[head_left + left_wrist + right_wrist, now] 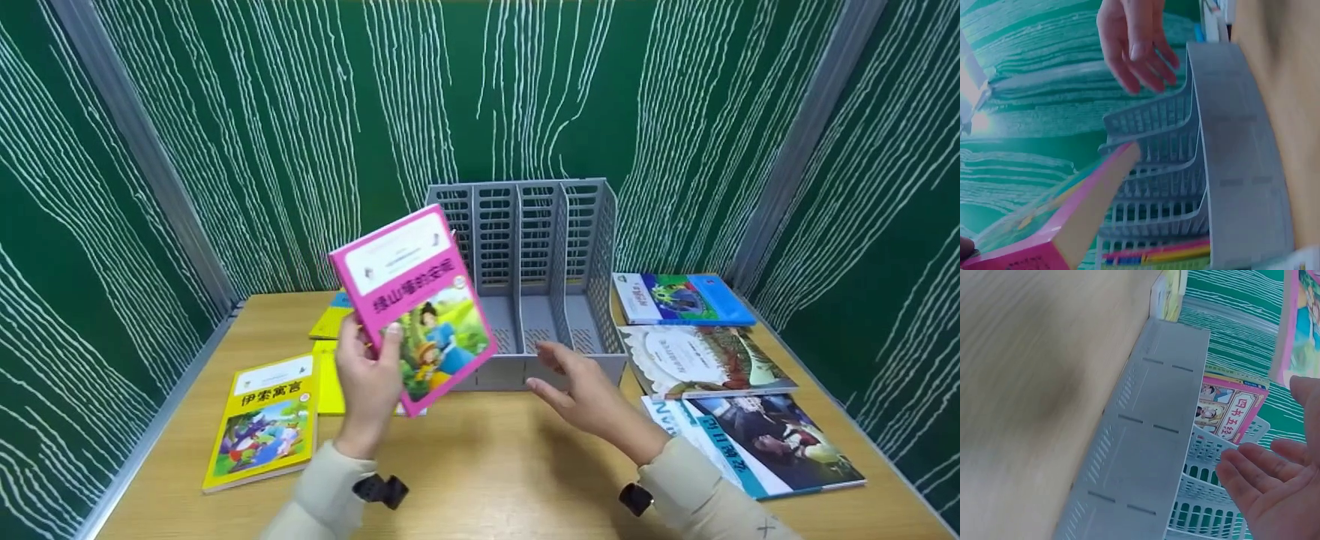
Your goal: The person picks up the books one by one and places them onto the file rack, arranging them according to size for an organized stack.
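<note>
My left hand point(367, 386) grips a pink-bordered children's book point(442, 337) by its lower left edge, thumb across the cover, front side towards me. The book is tilted and held up above the table, overlapping the left part of a grey file rack point(499, 373) in the head view. My right hand point(585, 394) holds nothing; its fingers are spread in front of the rack's low front wall. In the right wrist view a pink book point(1227, 410) stands in an end compartment, beside yellow-edged ones. The held book hides that compartment in the head view.
Left on the wooden table point(480, 465) lie a yellow storybook point(262, 424) and more yellow books point(328, 379), partly covered. At right lie a blue book point(682, 298), a pale illustrated book point(705, 360) and a magazine point(757, 446). Green white-streaked walls point(525, 90) enclose the table.
</note>
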### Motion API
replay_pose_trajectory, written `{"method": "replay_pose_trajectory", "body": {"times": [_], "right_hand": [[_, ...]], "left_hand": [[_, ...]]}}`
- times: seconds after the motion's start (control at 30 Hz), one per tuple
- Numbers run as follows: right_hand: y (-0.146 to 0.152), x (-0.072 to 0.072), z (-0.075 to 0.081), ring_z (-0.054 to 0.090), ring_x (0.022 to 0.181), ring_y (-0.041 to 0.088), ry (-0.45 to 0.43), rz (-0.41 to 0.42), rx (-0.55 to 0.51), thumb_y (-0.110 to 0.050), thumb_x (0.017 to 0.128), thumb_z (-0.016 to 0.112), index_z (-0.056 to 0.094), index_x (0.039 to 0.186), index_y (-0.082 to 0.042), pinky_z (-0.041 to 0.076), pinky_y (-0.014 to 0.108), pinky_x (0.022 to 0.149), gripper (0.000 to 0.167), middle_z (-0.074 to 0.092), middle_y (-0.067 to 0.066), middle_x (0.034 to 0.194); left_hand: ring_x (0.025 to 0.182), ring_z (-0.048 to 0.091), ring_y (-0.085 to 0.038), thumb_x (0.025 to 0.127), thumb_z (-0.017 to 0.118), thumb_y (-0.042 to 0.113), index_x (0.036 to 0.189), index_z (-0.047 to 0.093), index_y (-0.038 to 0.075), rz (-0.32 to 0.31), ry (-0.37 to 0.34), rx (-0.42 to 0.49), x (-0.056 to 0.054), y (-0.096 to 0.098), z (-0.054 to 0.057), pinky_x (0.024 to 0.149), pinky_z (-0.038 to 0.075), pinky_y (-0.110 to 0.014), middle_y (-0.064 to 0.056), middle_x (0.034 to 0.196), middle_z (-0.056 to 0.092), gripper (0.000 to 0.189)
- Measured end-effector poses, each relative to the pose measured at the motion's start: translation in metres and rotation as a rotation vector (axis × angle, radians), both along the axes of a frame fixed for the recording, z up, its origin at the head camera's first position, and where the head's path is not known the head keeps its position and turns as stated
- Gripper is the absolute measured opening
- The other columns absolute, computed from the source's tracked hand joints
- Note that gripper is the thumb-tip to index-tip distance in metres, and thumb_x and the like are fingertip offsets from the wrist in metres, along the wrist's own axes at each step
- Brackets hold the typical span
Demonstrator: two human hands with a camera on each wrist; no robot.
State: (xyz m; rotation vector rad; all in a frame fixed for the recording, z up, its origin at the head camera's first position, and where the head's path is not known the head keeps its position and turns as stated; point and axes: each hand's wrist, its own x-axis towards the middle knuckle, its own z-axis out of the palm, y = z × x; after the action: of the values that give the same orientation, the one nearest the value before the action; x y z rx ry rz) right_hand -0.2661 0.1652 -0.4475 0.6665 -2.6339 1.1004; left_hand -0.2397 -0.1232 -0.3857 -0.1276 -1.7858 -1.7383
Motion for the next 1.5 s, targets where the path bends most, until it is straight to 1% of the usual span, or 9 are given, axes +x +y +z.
{"method": "replay_pose_trajectory", "body": {"times": [0.13, 0.33, 0.5, 0.57, 0.67, 0.83, 1.1, 1.33, 1.5], "right_hand": [[-0.003, -0.001, -0.002, 0.071, 0.126, 0.041, -0.079, 0.053, -0.178, -0.021, 0.106, 0.073, 0.049, 0.154, 0.006, 0.058, 0.054, 0.109, 0.060, 0.070, 0.025, 0.137], [-0.005, -0.009, 0.001, 0.072, 0.124, 0.040, -0.308, 0.073, -0.470, -0.018, 0.109, 0.067, 0.039, 0.158, 0.010, 0.062, 0.039, 0.105, 0.063, 0.069, 0.029, 0.137], [-0.003, -0.015, -0.003, 0.078, 0.111, 0.027, -0.453, 0.107, -0.670, -0.015, 0.112, 0.060, 0.041, 0.154, 0.012, 0.064, 0.040, 0.100, 0.053, 0.075, 0.021, 0.126], [-0.002, -0.016, -0.005, 0.079, 0.107, 0.021, -0.495, 0.142, -0.740, -0.015, 0.113, 0.057, 0.043, 0.151, 0.011, 0.064, 0.042, 0.100, 0.048, 0.077, 0.014, 0.121], [-0.001, -0.016, -0.006, 0.080, 0.105, 0.020, -0.536, 0.167, -0.824, -0.014, 0.114, 0.056, 0.046, 0.148, 0.009, 0.065, 0.041, 0.098, 0.042, 0.077, 0.006, 0.116], [0.000, -0.016, -0.003, 0.081, 0.101, 0.022, -0.553, 0.155, -0.937, -0.007, 0.112, 0.056, 0.053, 0.143, 0.004, 0.067, 0.043, 0.093, 0.033, 0.078, 0.006, 0.113], [0.007, -0.020, 0.002, 0.082, 0.094, 0.019, -0.550, 0.135, -1.000, -0.002, 0.111, 0.055, 0.063, 0.136, -0.002, 0.068, 0.039, 0.086, 0.027, 0.082, 0.003, 0.108], [0.023, -0.025, 0.002, 0.082, 0.097, 0.018, -0.587, 0.125, -0.943, -0.007, 0.111, 0.058, 0.063, 0.141, -0.001, 0.068, 0.037, 0.088, 0.031, 0.082, 0.001, 0.111], [0.028, -0.029, 0.000, 0.082, 0.098, 0.020, -0.611, 0.082, -0.906, -0.008, 0.110, 0.060, 0.061, 0.146, 0.001, 0.067, 0.038, 0.089, 0.037, 0.082, 0.002, 0.112]], "left_hand": [[0.104, 0.076, -0.033, 0.107, 0.059, 0.000, 0.138, 0.052, -0.003, -0.093, -0.017, 0.050, -0.002, 0.014, -0.005, 0.084, 0.068, -0.040, -0.024, 0.129, 0.070, 0.032], [0.119, 0.071, -0.030, 0.109, 0.056, 0.005, 0.148, 0.043, 0.004, -0.247, -0.088, 0.096, -0.007, 0.026, -0.014, 0.099, 0.065, -0.042, -0.018, 0.143, 0.065, 0.040], [0.125, 0.069, -0.028, 0.110, 0.055, 0.004, 0.155, 0.038, 0.008, -0.347, -0.138, 0.161, -0.011, 0.034, -0.024, 0.105, 0.062, -0.043, -0.016, 0.149, 0.063, 0.048], [0.127, 0.069, -0.028, 0.110, 0.055, 0.004, 0.157, 0.037, 0.008, -0.373, -0.149, 0.186, -0.012, 0.036, -0.028, 0.107, 0.061, -0.043, -0.016, 0.151, 0.062, 0.051], [0.130, 0.068, -0.029, 0.110, 0.055, 0.003, 0.158, 0.036, 0.008, -0.402, -0.164, 0.201, -0.014, 0.038, -0.033, 0.108, 0.061, -0.045, -0.018, 0.153, 0.060, 0.052], [0.129, 0.068, -0.031, 0.108, 0.058, 0.003, 0.157, 0.035, 0.004, -0.420, -0.204, 0.191, -0.017, 0.037, -0.036, 0.107, 0.061, -0.044, -0.023, 0.154, 0.058, 0.054], [0.119, 0.073, -0.028, 0.103, 0.067, 0.010, 0.154, 0.046, 0.003, -0.425, -0.303, 0.097, -0.032, 0.019, -0.023, 0.097, 0.065, -0.040, -0.022, 0.149, 0.064, 0.055], [0.106, 0.081, -0.032, 0.107, 0.067, 0.016, 0.148, 0.060, 0.003, -0.460, -0.375, 0.058, -0.054, -0.012, -0.002, 0.087, 0.068, -0.041, -0.020, 0.130, 0.075, 0.044], [0.106, 0.082, -0.034, 0.109, 0.065, 0.013, 0.152, 0.060, 0.006, -0.500, -0.431, -0.019, -0.064, -0.021, 0.007, 0.084, 0.068, -0.039, -0.018, 0.129, 0.078, 0.044]]}}
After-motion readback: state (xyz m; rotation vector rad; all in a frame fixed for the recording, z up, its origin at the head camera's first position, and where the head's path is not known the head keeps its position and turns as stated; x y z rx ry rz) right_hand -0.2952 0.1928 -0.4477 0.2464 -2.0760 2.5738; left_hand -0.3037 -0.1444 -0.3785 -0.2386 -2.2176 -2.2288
